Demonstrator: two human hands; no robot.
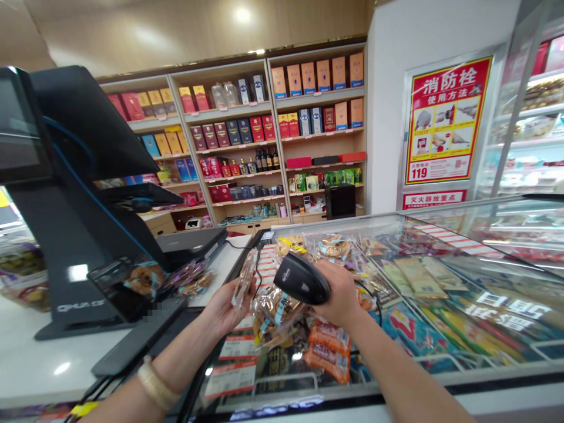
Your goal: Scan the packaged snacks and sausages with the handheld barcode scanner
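My left hand (227,308) is closed around a clear-wrapped snack packet (244,279), held on edge so its face is turned away. In my right hand (341,288) is a black barcode scanner (302,279), its head pointing left toward that packet. Below and behind the scanner, wrapped cookies (275,308) lie on the glass top of a display freezer. Two orange snack packets (328,352) rest nearer to me, just under my right wrist. More round cookies in clear wrap (333,248) lie farther back.
A dark checkout terminal (83,235) stands at the left, with several wrapped snacks (189,277) on the white counter beside it. The freezer's glass lid (440,317) stretches to the right. Shelves of boxes (233,132) line the back wall. A black cable (259,267) runs across the freezer top.
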